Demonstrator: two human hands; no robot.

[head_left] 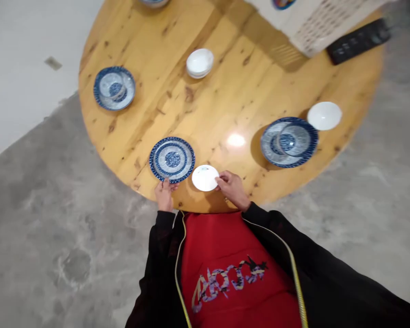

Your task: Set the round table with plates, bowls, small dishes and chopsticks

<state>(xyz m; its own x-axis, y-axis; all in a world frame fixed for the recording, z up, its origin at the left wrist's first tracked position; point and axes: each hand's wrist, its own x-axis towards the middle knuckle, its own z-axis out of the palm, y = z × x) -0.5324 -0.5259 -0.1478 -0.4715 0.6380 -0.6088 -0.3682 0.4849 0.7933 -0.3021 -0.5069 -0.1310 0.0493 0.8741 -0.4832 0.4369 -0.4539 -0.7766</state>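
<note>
Near the table's front edge lies a blue-and-white patterned plate (172, 159). My left hand (164, 193) pinches its near rim, thumb on top and fingers underneath or alongside. Just right of that plate is a small white dish (205, 178) with a faint mark on its upper part. My right hand (231, 187) grips the dish's right rim between thumb and fingers. The two pieces sit close side by side; whether the dish touches the table cannot be made out.
On the round wooden table (191, 114), a blue-rimmed plate (100, 96) with a clear bowl stands left, and another plate (268, 146) with a clear bowl right. White bowls (200, 61) sit behind, and a white bowl (324, 115) far right. A white basket (310, 27) and black remote (358, 41) lie back right.
</note>
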